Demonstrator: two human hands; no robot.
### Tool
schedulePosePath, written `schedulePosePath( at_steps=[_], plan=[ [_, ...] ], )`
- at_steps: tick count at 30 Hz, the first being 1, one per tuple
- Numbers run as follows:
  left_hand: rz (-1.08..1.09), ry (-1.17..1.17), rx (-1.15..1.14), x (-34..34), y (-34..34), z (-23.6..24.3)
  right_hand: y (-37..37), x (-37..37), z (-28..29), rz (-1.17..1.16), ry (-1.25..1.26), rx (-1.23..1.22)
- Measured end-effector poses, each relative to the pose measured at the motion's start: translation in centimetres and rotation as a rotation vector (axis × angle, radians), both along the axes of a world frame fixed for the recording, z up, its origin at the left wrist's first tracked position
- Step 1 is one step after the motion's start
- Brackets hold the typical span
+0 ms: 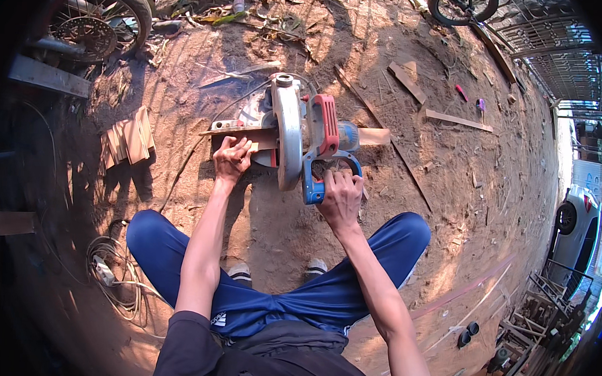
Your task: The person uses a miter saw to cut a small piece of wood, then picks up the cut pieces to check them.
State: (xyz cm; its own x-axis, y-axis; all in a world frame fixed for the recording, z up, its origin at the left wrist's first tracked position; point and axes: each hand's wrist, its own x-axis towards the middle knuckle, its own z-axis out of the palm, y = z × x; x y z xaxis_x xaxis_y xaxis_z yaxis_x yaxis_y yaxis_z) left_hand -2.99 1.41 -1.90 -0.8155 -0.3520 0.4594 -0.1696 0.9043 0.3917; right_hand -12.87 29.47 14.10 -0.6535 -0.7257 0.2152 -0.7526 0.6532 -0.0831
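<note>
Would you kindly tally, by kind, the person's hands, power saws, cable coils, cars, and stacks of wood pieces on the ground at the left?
Left hand and right hand: 2
Power saw: 1
Cable coil: 1
Car: 1
Stack of wood pieces: 1
Total: 6

Top left: dark-tyred spoked wheel [100,17] with perforated metal brake disc. Top right: smaller dark spoked wheel [464,4], cut off by frame. Right, on brown dirt ground [451,175]: 1 slim red item [462,93] near 1 purple-handled tool [481,104]. Far right: silver car [576,233], dark metal lattice panel [560,55] above. Lower right: 2 small black objects [464,339] near jumbled wood pieces [525,336].
</note>
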Motion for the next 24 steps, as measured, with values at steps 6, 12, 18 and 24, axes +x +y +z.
schedulePosePath(
  at_steps=[6, 12, 18, 24],
  plan=[
    [-0.017, -0.009, -0.027, -0.2, -0.3, 0.3, 0.3, 0.1, -0.2, -0.005, -0.022, -0.002],
    [-0.039, -0.012, -0.034, -0.1, -0.3, 0.7, 0.4, 0.2, -0.7, -0.021, -0.061, 0.019],
    [-0.036, -0.016, -0.025, -0.1, -0.3, 0.9, 0.6, 0.2, -1.2, -0.021, -0.041, 0.001],
    [-0.034, -0.022, -0.021, -0.2, -0.3, 0.6, 0.4, 0.2, -1.0, -0.027, -0.054, 0.014]
  ],
)
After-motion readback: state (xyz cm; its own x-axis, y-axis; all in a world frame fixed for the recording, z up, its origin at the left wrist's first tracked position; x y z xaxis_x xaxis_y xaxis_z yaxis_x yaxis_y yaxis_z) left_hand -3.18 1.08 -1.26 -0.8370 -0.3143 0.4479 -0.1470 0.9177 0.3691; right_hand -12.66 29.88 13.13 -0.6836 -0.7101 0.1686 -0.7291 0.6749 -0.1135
